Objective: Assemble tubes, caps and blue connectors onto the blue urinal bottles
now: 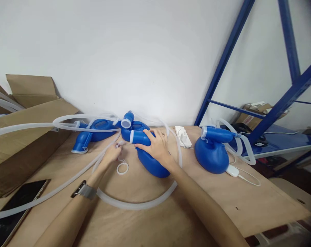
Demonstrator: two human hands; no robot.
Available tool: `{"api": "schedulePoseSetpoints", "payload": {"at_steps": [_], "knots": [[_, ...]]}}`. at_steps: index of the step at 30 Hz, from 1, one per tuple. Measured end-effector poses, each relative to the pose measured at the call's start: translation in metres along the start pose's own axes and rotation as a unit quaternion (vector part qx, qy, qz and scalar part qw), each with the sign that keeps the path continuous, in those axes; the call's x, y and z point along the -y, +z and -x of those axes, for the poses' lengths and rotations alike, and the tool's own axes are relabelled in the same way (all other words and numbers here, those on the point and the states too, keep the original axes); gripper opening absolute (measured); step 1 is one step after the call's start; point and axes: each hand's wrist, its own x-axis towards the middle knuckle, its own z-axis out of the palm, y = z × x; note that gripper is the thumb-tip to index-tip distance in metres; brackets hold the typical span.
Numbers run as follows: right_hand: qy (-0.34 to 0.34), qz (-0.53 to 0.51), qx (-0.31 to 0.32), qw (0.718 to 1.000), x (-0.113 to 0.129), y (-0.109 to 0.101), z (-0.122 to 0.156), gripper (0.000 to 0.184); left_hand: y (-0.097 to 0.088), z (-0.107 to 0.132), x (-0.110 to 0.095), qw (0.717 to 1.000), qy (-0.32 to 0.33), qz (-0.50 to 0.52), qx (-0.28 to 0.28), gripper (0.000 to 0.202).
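My right hand (pixel 157 145) lies over the neck of a blue plastic bottle (pixel 151 161) lying on the brown table (pixel 196 206), fingers wrapped on it. My left hand (pixel 113 154) pinches the end of a translucent white tube (pixel 135 204) just left of the bottle's white-rimmed mouth (pixel 131 136). A small white ring (pixel 122 168) lies below that hand. A watch sits on my left wrist (pixel 84 190).
Other blue bottles lie behind (pixel 99 130) and at the right (pixel 212 152), with more tubing. An open cardboard box (pixel 24 137) stands at the left, a dark phone (pixel 19 202) at the front left, a white power strip (pixel 183 136) behind, and blue shelving (pixel 281 103) at the right.
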Motion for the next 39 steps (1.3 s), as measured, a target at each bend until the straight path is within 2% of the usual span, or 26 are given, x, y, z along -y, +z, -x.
{"api": "schedulePoseSetpoints", "payload": {"at_steps": [4, 7, 9, 11, 13, 17, 19, 23, 27, 29, 31, 34, 36, 39], "knots": [[-0.038, 0.016, 0.023, 0.999, -0.002, 0.0, 0.001, 0.072, -0.018, 0.003, 0.005, 0.991, 0.006, -0.129, 0.022, 0.046], [-0.037, 0.008, 0.027, 0.999, -0.003, 0.001, 0.001, 0.073, -0.033, 0.009, -0.001, 0.977, 0.053, -0.204, -0.038, 0.058], [-0.036, 0.005, 0.028, 0.999, -0.004, 0.002, 0.001, 0.074, -0.04, 0.016, -0.011, 0.966, 0.092, -0.229, -0.082, 0.057], [-0.035, 0.007, 0.031, 0.999, -0.004, 0.003, 0.0, 0.075, -0.045, 0.026, -0.023, 0.958, 0.131, -0.234, -0.098, 0.051], [-0.035, 0.006, 0.034, 0.999, -0.004, 0.003, 0.0, 0.075, -0.047, 0.037, -0.037, 0.96, 0.189, -0.197, -0.063, 0.049], [-0.043, 0.001, 0.028, 0.999, -0.005, 0.004, 0.001, 0.074, -0.04, 0.054, -0.054, 0.953, 0.293, -0.014, 0.076, 0.044], [-0.056, 0.005, 0.025, 0.998, -0.005, 0.004, 0.002, 0.073, -0.035, 0.055, -0.055, 0.944, 0.315, 0.021, 0.093, 0.039], [-0.103, -0.001, 0.028, 0.994, -0.01, 0.003, 0.002, 0.073, -0.035, 0.053, -0.05, 0.929, 0.352, -0.004, 0.11, 0.037], [-0.158, -0.016, 0.039, 0.986, -0.022, -0.001, -0.002, 0.068, -0.053, 0.055, -0.049, 0.924, 0.34, -0.017, 0.176, 0.038], [-0.159, -0.022, 0.038, 0.986, -0.028, -0.003, -0.005, 0.067, -0.062, 0.055, -0.048, 0.921, 0.321, -0.04, 0.217, 0.04], [-0.128, -0.044, 0.03, 0.99, -0.032, -0.006, -0.007, 0.068, -0.066, 0.05, -0.045, 0.923, 0.301, -0.114, 0.209, 0.04], [-0.076, -0.085, 0.021, 0.993, -0.033, -0.013, -0.011, 0.069, -0.062, 0.034, -0.029, 0.92, 0.261, -0.241, 0.164, 0.032], [-0.074, -0.087, 0.019, 0.993, -0.03, -0.02, -0.012, 0.069, -0.055, 0.023, -0.016, 0.915, 0.229, -0.289, 0.167, 0.024], [-0.108, -0.057, 0.01, 0.992, -0.023, -0.03, -0.013, 0.077, -0.045, 0.014, -0.002, 0.91, 0.195, -0.322, 0.176, 0.019]]}}
